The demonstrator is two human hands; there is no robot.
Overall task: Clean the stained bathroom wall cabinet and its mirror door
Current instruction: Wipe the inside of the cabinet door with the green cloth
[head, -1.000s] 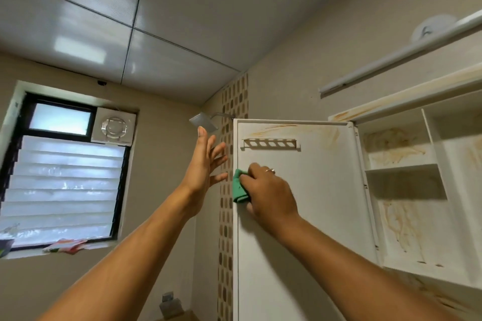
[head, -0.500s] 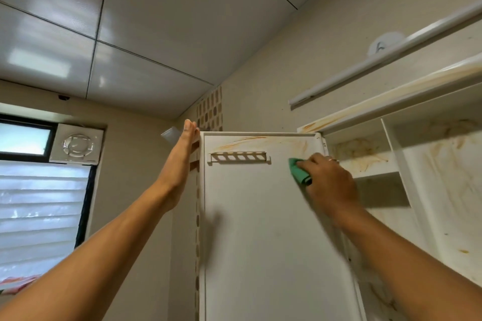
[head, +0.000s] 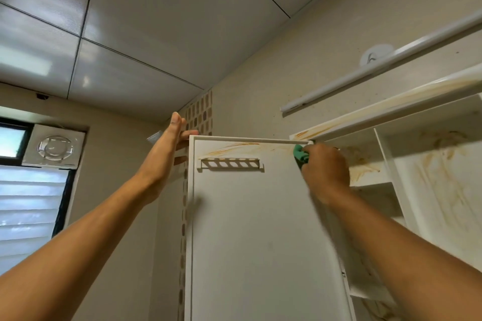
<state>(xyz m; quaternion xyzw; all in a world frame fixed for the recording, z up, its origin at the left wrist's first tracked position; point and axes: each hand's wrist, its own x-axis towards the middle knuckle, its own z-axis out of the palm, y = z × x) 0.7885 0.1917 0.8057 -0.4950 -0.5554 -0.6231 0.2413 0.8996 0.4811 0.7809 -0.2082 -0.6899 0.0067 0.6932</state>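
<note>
The white cabinet door (head: 260,229) stands swung open, its inner face toward me, with brown streaks along its top above a small slotted rack (head: 230,163). My right hand (head: 326,168) grips a green cloth (head: 300,154) against the door's top right corner, near the hinge side. My left hand (head: 169,143) lies with straight fingers against the door's outer top left edge. The open cabinet (head: 430,177) at the right has white shelves smeared with brown stains.
A white tube light (head: 378,70) runs along the wall above the cabinet. An exhaust fan (head: 53,147) and a louvred window (head: 31,206) sit at the left. A strip of mosaic tiles (head: 199,117) runs down the wall behind the door.
My right hand has carried the cloth from the door's left edge across to its top right corner. My left hand has come against the door's top left edge. The view has tilted upward.
</note>
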